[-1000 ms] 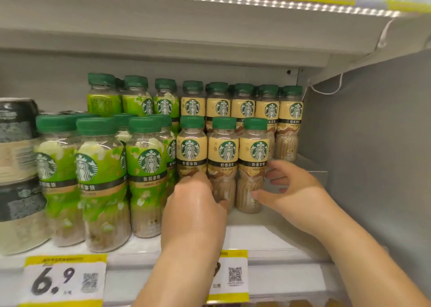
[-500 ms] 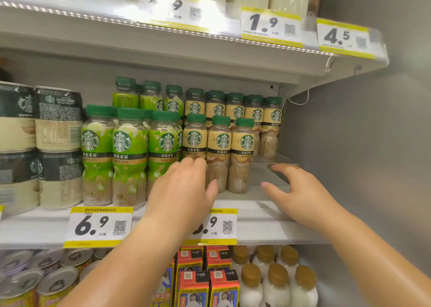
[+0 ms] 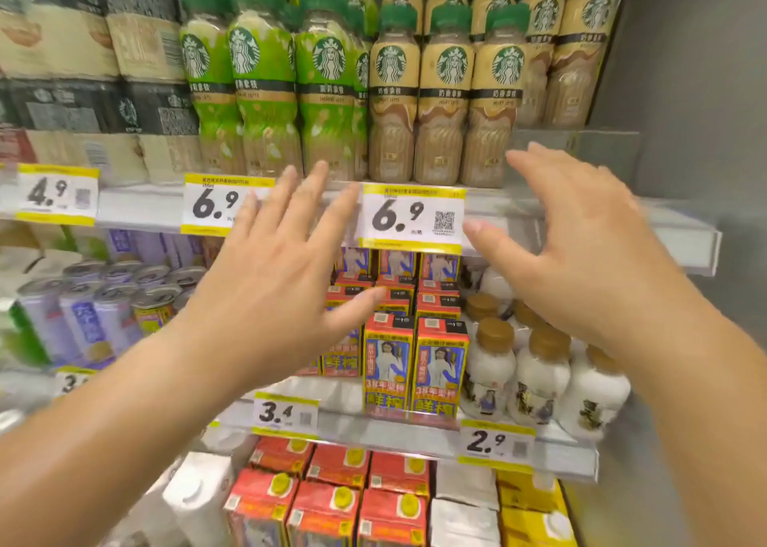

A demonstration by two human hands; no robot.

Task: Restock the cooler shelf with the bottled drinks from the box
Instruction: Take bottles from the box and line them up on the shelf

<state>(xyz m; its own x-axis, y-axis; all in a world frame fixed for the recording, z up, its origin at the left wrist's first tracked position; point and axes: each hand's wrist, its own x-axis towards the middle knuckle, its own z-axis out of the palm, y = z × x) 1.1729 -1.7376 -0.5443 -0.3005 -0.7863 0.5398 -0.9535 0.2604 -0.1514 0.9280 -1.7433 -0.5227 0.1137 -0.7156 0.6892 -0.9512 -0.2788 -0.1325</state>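
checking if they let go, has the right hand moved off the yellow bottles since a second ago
Yes. The right hand has pulled back toward the camera, now in front of the shelf edge, empty, off the yellow bottles.

A single head-worn wide-angle camera is supplying the only view. It is facing forward and slightly downward into an open cooler, standing close to the shelf front. The left hand and right hand are entering from the bottom edge and filling the foreground, in front of the price tag. Bottles are occupying the upper part of the frame, cartons the centre, and the cooler side wall is closing the right edge. Motion blur is softening the outer margins.
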